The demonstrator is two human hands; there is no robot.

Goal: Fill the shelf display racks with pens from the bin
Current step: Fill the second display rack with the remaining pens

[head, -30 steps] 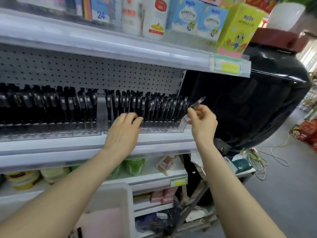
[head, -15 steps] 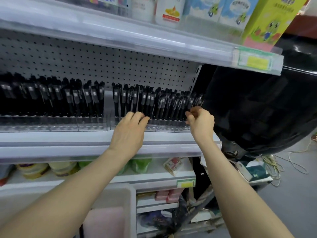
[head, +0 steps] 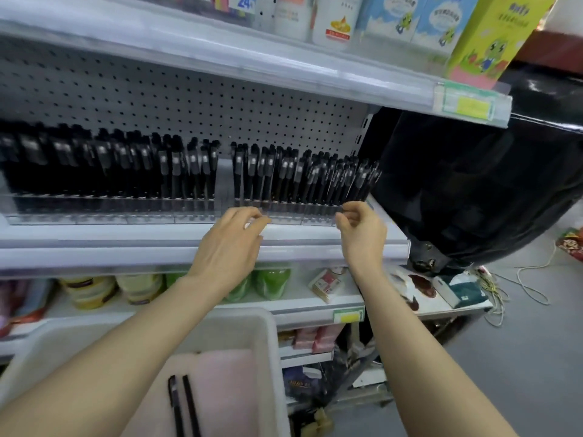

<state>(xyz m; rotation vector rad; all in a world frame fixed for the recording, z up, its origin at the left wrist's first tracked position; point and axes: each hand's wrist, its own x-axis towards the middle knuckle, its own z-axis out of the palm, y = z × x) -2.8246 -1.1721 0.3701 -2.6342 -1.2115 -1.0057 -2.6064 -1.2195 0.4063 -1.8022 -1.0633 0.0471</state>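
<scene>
Your right hand [head: 362, 234] has come down since a second ago, when it held a pen up above the right rack [head: 299, 214]. It now sits at that rack's front right corner, fingers curled and tips close to the thumb. Blur hides whether those tips pinch anything, so I cannot tell. Your left hand [head: 232, 244] stays where it was, at the same rack's front lip near its left end. Its fingers are nearly straight, the tips touch the lip, and it holds nothing.

Pens [head: 303, 181] stand packed across the right rack, and those at its right end lean toward 1 o'clock. At 9 o'clock from it, just beside it on the same shelf [head: 126, 244], the left rack [head: 110, 212] is likewise packed with black pens. At 6 o'clock, under your forearms, the white bin [head: 271, 342] holds a pink liner [head: 227, 389]. Two pens [head: 175, 405] lie side by side on the liner, pointing roughly to 12 o'clock.
</scene>
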